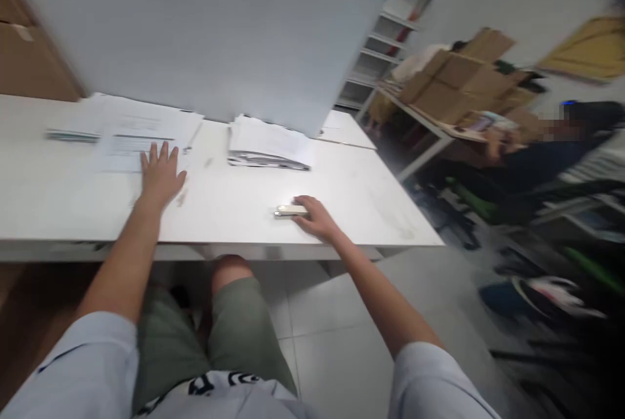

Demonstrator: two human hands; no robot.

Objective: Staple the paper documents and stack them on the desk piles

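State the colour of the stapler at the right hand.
The stapler looks cream or off-white on top; best seen in the head view.

A tall, flat grey panel (pixel 219 28) walls off the far side of the white rectangular tabletop (pixel 371 204); a thick white paper stack (pixel 271 141) blocks the way far-left of my right hand (pixel 317 218), while bare surface lets me slide toward my left hand (pixel 161 175) or the right edge.

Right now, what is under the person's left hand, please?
A printed sheet lies partly under the left hand, on the white table. What the hand covers cannot be seen.
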